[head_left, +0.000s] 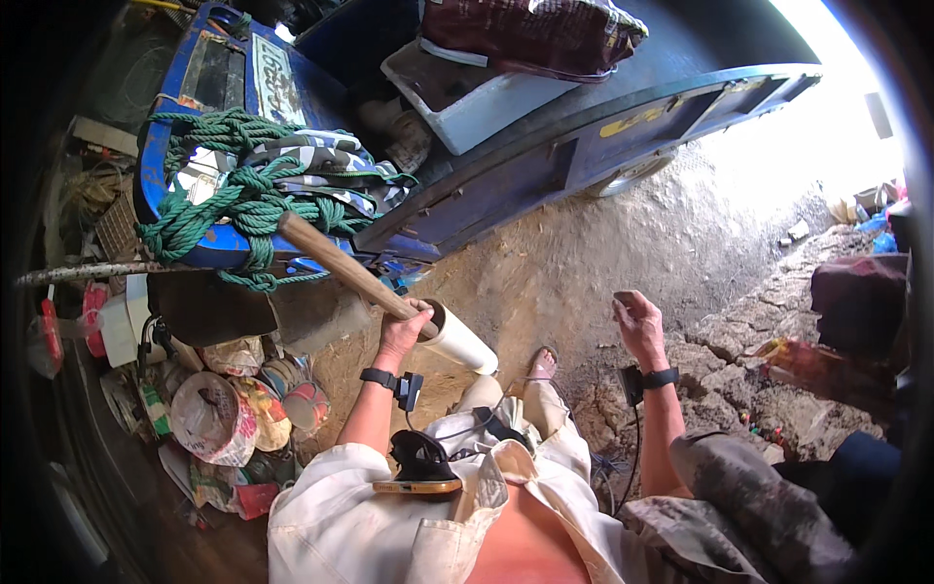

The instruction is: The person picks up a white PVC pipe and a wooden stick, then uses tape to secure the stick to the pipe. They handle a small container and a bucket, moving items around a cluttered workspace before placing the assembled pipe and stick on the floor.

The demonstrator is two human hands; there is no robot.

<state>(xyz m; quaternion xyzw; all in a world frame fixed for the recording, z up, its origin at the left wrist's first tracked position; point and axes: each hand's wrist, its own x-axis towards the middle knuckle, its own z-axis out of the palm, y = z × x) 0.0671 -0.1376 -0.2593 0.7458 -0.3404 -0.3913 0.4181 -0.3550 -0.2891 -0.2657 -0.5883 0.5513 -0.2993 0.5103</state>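
Observation:
My left hand (399, 336) is wrapped round a thick wooden stick (341, 265) at the mouth of a white tube (459, 343). The stick slants up and left out of my grip, and its lower end reaches the tube's opening. How far it goes in is hidden. The tube tilts down to the right above the dirt floor, near my foot. Well apart from both, my right hand (640, 326) is raised over the ground with its fingers curled toward the thumb. Whatever is between those fingertips is too small to make out.
A blue cart (506, 200) stands ahead, carrying green rope (219, 209), a pale box (477, 102) and a dark red sack (535, 34). Buckets and bags crowd around a white bucket (209, 419) at left. Cracked, rough ground (725, 341) lies right, beside camouflage cloth (749, 487).

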